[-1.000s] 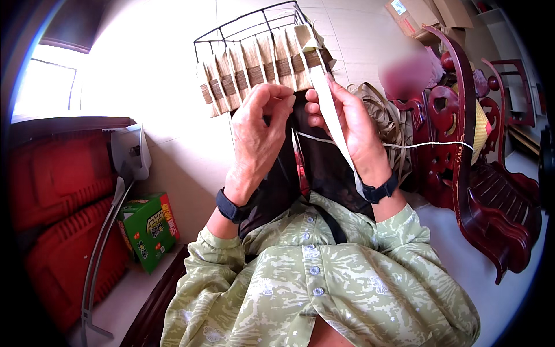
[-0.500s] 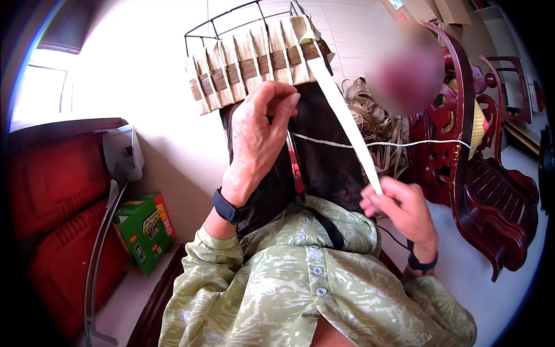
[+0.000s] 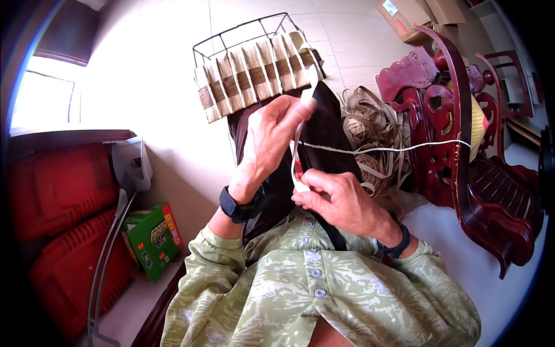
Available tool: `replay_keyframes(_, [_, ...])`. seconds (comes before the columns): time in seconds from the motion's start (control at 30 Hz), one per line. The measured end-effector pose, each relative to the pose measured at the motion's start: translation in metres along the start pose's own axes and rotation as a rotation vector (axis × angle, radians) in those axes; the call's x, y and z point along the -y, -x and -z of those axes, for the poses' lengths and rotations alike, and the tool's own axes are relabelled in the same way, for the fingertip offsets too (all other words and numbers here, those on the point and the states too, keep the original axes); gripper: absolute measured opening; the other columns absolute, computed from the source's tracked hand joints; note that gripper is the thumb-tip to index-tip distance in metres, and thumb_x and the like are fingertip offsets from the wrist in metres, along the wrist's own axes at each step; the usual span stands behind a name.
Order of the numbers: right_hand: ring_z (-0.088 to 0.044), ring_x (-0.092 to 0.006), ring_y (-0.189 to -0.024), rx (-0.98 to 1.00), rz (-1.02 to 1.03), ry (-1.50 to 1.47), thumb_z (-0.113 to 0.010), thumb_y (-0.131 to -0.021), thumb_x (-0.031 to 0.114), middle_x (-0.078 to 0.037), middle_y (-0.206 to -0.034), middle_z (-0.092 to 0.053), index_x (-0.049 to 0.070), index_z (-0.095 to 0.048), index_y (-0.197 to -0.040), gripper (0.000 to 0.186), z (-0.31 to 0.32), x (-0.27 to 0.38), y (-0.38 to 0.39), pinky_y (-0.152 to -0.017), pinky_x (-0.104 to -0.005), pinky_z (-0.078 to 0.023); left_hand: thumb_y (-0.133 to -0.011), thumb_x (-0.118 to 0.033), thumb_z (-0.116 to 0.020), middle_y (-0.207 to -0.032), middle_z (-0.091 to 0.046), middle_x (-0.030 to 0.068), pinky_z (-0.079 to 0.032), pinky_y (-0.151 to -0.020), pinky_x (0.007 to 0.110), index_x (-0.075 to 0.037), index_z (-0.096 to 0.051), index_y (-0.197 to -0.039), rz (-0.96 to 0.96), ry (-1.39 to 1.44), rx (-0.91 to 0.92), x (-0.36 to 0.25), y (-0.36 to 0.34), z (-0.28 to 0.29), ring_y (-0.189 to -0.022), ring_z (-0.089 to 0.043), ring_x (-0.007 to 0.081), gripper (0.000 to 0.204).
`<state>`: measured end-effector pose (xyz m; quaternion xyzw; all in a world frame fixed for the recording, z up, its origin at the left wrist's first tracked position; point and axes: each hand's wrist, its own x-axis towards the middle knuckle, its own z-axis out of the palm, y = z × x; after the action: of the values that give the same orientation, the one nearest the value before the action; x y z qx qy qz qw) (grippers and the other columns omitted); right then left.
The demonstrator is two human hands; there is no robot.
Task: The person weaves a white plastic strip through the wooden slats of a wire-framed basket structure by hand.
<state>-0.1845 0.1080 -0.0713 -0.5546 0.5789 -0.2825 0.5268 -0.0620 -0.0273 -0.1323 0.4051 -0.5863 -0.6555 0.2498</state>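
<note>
Head view: cream strip (image 3: 311, 87), flat, ribbon-like, curving gently; both hands (image 3: 267, 140) (image 3: 346, 202) pinch it.

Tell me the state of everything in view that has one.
Left hand: closed on the pale strip
Right hand: closed on the pale strip
Pale strip: curved between the hands
Wire-framed weaving: partly covered, bare wire at far side
Coiled strips: loosely heaped, tangled
White cord: strung across, sagging slightly
Green box: can't tell whether opened
</note>
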Motion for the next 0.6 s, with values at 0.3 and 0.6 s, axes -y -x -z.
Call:
replay_keyframes(0.3, [-0.066, -0.0153, -0.079, -0.568, -0.033, -0.065, -0.064, -0.093, 0.046, -0.009, -0.089, -0.070, 0.000, -0.066, -0.105, 0.048, 0.115, -0.049, -0.142, -0.071, -0.0273, -0.052, -0.088, -0.022, -0.073, -0.066, -0.064, 0.0062, -0.047, -0.057, 0.026, 0.002, -0.060, -0.087, -0.107, -0.149, -0.238, 0.003, 0.002, -0.009, -0.060, -0.056, 0.0061, 0.028])
replay_keyframes(0.6, [-0.056, -0.0101, -0.098, -0.178, 0.060, -0.347, -0.055, -0.095, 0.057, 0.000, -0.111, -0.065, 0.006, -0.063, -0.122, 0.058, 0.126, -0.081, -0.231, -0.089, -0.0284, -0.044, -0.088, -0.019, -0.075, -0.073, -0.068, 0.0034, -0.046, -0.059, 0.021, 0.000, -0.060, -0.089, -0.154, -0.263, -0.212, -0.004, 0.007, -0.014, -0.067, -0.059, 0.0040, 0.025])
